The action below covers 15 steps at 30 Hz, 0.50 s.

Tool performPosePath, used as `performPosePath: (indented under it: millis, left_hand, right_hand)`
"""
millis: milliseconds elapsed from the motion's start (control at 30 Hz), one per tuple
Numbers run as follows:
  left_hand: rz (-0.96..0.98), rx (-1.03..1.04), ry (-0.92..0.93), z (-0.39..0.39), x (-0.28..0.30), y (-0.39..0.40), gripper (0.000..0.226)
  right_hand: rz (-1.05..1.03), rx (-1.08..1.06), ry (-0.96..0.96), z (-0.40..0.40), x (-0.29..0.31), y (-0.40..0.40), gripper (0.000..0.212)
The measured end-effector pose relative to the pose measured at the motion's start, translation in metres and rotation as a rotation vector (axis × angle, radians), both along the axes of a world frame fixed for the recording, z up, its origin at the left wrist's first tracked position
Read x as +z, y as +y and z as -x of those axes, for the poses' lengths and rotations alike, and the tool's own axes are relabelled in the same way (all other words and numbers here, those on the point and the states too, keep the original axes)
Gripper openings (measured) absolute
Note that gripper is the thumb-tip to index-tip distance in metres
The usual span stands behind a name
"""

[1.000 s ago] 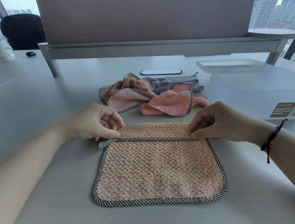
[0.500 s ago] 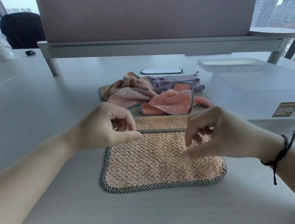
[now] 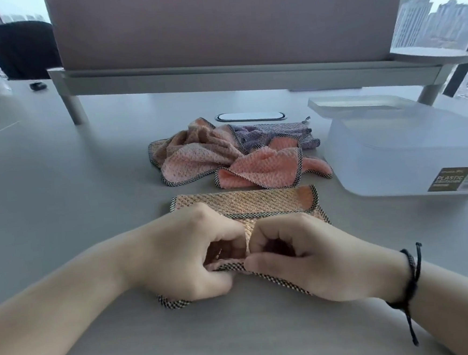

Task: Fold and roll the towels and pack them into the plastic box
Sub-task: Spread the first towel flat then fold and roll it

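Observation:
An orange towel (image 3: 246,201) with a checked border lies flat on the desk, its far edge folded over toward me. My left hand (image 3: 188,253) and my right hand (image 3: 303,258) sit side by side on its near edge, both pinching the checked hem at the middle and lifting it slightly. Most of the towel's near half is hidden under my hands. Behind it lies a loose pile of towels (image 3: 225,152), pink, orange and purple. The translucent plastic box (image 3: 401,147) stands at the right, its lid (image 3: 361,104) lying behind it.
A raised shelf with a tall panel (image 3: 219,74) spans the back of the grey desk (image 3: 59,177). An oval cable cover (image 3: 250,116) sits behind the pile. A dark chair (image 3: 24,48) stands at the far left.
Both hands left the far fold, came toward me and closed on the middle of the towel's near edge. The camera view also shifted down and closer.

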<state>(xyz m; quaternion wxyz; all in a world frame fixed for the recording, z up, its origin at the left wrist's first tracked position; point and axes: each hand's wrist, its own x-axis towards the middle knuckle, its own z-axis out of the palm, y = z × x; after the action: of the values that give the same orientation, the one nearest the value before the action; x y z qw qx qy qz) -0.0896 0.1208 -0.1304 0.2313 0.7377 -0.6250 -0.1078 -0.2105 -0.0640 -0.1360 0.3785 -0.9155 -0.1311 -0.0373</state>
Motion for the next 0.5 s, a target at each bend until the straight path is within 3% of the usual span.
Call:
performPosePath:
  millis: [67, 167, 233, 333, 500]
  left_hand:
    - [0.013, 0.065, 0.128, -0.003, 0.001, 0.002, 0.018]
    - [0.081, 0.157, 0.322, -0.011, 0.000, 0.003, 0.029]
    - [0.131, 0.198, 0.411, -0.019, -0.001, 0.005, 0.028]
    - [0.206, 0.252, 0.437, -0.031, -0.002, 0.007, 0.024]
    - [0.213, 0.351, 0.303, -0.043, -0.003, 0.015, 0.017]
  right_hand:
    - [-0.019, -0.011, 0.005, 0.002, 0.004, -0.002, 0.026]
    - [0.177, -0.017, -0.033, 0.006, 0.006, -0.004, 0.047]
    - [0.239, -0.076, -0.085, 0.004, 0.008, -0.009, 0.042]
    - [0.052, -0.226, -0.066, -0.004, 0.012, -0.026, 0.031]
    - [-0.157, -0.308, 0.066, -0.011, 0.015, -0.067, 0.027]
